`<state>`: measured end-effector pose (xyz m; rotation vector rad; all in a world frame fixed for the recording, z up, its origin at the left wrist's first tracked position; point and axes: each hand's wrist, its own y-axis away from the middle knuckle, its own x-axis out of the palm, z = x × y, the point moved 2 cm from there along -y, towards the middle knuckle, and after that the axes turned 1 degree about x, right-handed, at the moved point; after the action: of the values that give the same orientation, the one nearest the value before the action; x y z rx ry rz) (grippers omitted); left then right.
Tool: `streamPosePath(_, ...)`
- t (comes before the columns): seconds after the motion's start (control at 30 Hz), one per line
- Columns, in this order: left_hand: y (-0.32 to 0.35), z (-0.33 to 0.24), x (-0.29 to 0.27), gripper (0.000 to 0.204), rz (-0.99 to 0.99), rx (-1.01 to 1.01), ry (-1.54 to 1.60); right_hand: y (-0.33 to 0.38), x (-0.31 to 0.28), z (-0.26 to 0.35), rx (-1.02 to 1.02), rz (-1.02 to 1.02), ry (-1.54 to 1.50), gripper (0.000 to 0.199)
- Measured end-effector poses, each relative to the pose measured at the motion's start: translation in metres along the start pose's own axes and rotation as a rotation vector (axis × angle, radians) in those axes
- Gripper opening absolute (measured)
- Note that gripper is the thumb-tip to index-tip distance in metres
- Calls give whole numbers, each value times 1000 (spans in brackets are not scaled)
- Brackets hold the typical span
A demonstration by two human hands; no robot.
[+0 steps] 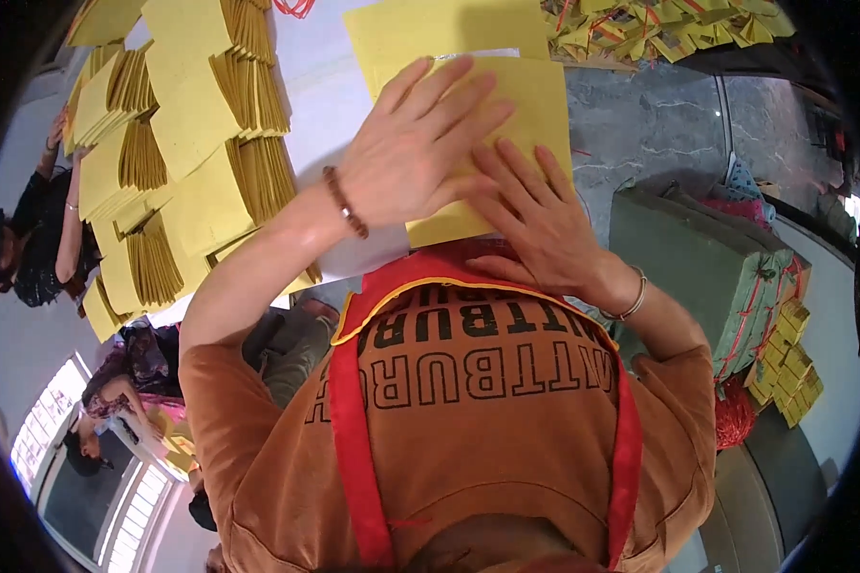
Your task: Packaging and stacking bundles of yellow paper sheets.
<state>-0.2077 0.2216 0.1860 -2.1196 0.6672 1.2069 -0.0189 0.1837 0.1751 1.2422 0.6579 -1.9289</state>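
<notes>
Both hands lie flat on a yellow paper sheet (530, 105) at the near edge of the white table (320, 86), fingers spread and pressing, gripping nothing. The left hand (416, 143), a bead bracelet at its wrist, covers the sheet's middle; the right hand (535, 220) presses its near corner. A second yellow sheet (420, 29) lies under it, farther in. Along the table's left side many folded yellow stacks (210, 143) lie fanned in rows, apparently finished, while this sheet seems only mid-fold.
</notes>
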Motion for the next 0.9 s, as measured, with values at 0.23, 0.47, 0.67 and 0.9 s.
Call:
streamPosePath(0.23, -1, 13, 21, 91, 93, -128, -181, 4, -13, -27, -110, 12, -241, 50)
streamPosePath(0.47, -3, 10, 21, 93, 99, -138, -131, -28, -12, -54, 156, -224, 55, 58)
streamPosePath(0.67, 0, 15, 25, 89, -18, -168, -6, -31, -1, -62, 209, -196, -34, 69)
streamPosePath(0.9, 5, -1, 17, 68, 68, 40, -171, -29, -5, -59, 270, -63, 111, 71)
